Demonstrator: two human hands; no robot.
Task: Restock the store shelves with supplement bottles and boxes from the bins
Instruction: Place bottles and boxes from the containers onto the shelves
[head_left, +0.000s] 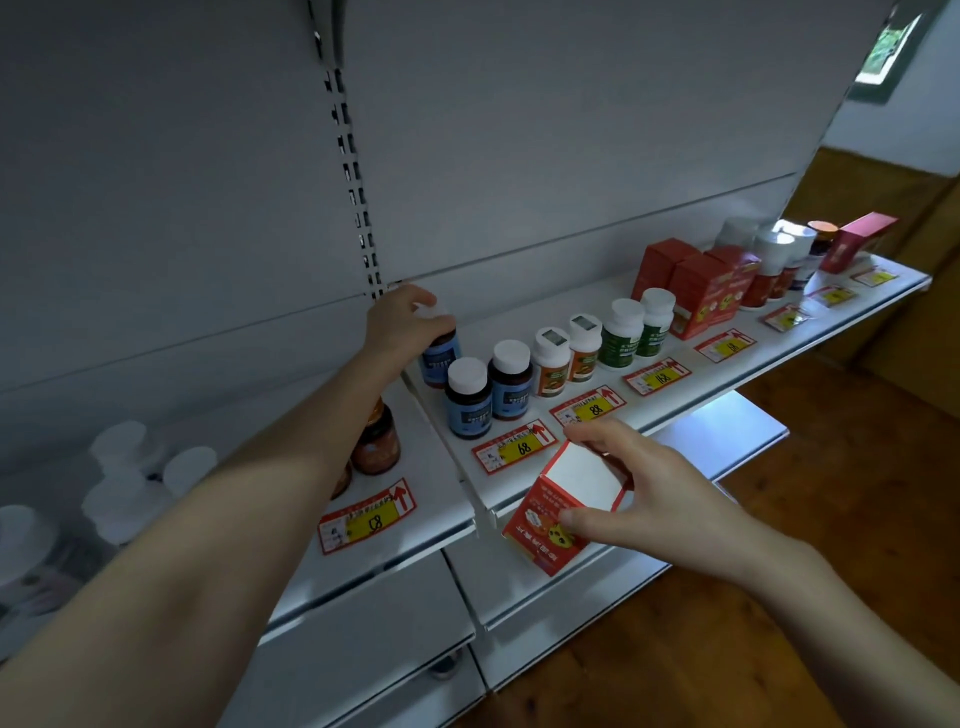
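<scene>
At the shelf's (498, 319) back the left hand (402, 325) grips a rigid bottle's (440, 356) cap, the right hand (660, 499) pinching a light, likely crushable box (550, 514) before it

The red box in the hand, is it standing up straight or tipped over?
Tipped. The red box leans at a slant in the right hand, white end uppermost, held in front of the shelf edge.

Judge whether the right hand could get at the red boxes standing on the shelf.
Probably yes: open space in front of the shelf leads from the right hand to the red boxes, though it grips a carton.
</scene>
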